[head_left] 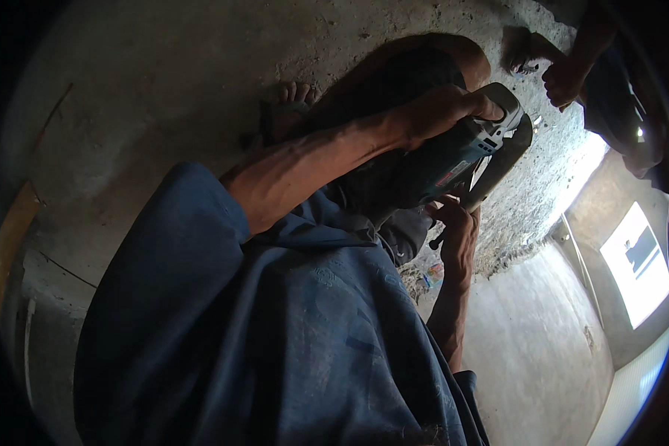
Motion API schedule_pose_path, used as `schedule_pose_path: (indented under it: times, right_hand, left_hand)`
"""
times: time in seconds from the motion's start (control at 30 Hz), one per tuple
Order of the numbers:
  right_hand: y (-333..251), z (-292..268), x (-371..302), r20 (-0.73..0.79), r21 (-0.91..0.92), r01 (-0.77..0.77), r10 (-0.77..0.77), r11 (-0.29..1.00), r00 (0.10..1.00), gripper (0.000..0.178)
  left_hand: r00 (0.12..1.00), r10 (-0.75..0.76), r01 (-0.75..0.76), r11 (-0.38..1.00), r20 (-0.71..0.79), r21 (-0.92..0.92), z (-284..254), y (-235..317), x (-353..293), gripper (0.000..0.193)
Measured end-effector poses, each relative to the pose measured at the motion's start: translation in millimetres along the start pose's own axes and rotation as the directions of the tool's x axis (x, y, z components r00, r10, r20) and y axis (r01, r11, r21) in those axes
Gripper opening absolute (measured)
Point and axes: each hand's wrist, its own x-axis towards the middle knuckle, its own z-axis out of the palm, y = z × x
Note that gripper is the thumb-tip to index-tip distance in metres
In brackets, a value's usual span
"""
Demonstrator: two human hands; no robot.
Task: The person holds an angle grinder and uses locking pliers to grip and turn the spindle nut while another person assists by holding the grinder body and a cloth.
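A heavy power tool (444, 167) with a teal body and grey end lies slanted across my lap; its front end is hidden by my shirt and legs, so its exact kind does not show. A dark loop-like handle (504, 160) runs along its right side. My left hand (453, 111) is closed over the grey upper end. Lower down, my right hand (457, 219) has bent fingers at the bottom of the loop, partly in shadow. A small dark knob-ended piece (436, 242) shows beside the right wrist.
At the upper right, another person's hand (565, 82) and a bare foot (524, 56) are close by. Rough, broken concrete (528, 212) lies beyond the tool, next to a plastered wall (535, 327). A bright window (639, 264) is at right. A curved wooden piece (11, 238) stands at far left.
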Motion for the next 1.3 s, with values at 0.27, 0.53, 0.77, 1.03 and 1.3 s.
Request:
schedule_pose_path:
  times: [0.27,0.53,0.77,1.03,1.3]
  right_hand:
    - [7,-10,4,0.125,0.057,-0.183,0.175,0.982,0.977,0.035]
    - [25,-10,8,0.238,-0.190,0.248,-0.201,0.950,0.950,0.026]
    - [-4,8,2,0.037,-0.087,-0.087,0.091,0.992,0.995,0.012]
    - [13,-8,15,0.124,-0.018,-0.043,0.045,0.999,0.991,0.019]
    - [31,-25,25,0.391,-0.234,0.431,-0.321,0.872,0.863,0.025]
  left_hand:
    - [0.999,0.005,-0.005,1.000,-0.044,-0.005,2,1,1,0.036]
    - [0.996,-0.020,0.023,0.999,-0.084,0.041,6,6,-3,0.036]
    - [0.998,-0.055,0.057,0.997,-0.042,0.051,2,6,1,0.039]
    - [0.996,-0.010,0.012,1.000,-0.092,0.016,5,0,6,0.041]
    - [0.994,-0.002,0.008,0.998,-0.113,0.055,5,2,5,0.041]
